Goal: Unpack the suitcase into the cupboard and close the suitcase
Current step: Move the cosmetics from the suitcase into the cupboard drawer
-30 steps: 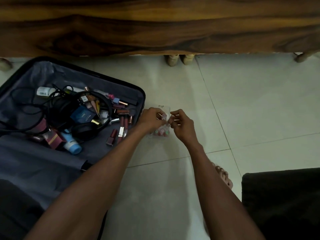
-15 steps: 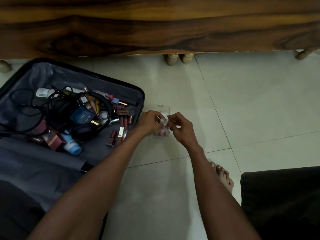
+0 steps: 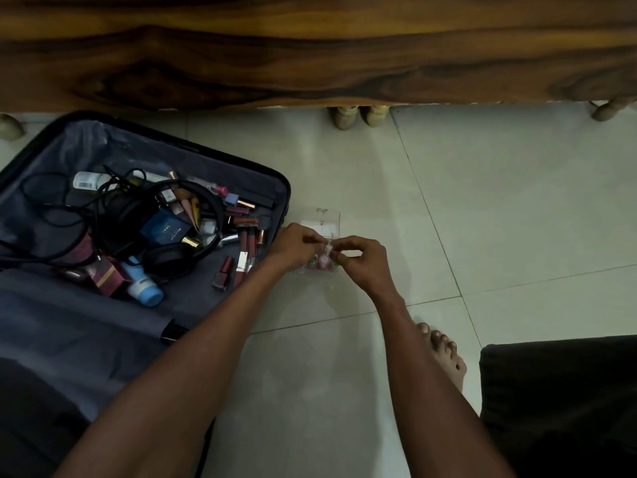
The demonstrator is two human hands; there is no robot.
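While our open dark grey-lined suitcase [image 3: 103,322] lies at the pale tiled floor's [image 3: 482,219] left edge, heaped with cosmetics and black headphones [image 3: 179,236], our left hand [image 3: 296,244] and right hand [image 3: 358,258] pinch a small clear plastic case [image 3: 322,232] just beside its right rim.

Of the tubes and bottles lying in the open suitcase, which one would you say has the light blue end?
It is the white tube with the light blue cap, lying at the near edge of the pile beside the dark red box. The other white bottle, at the far side, shows no blue.
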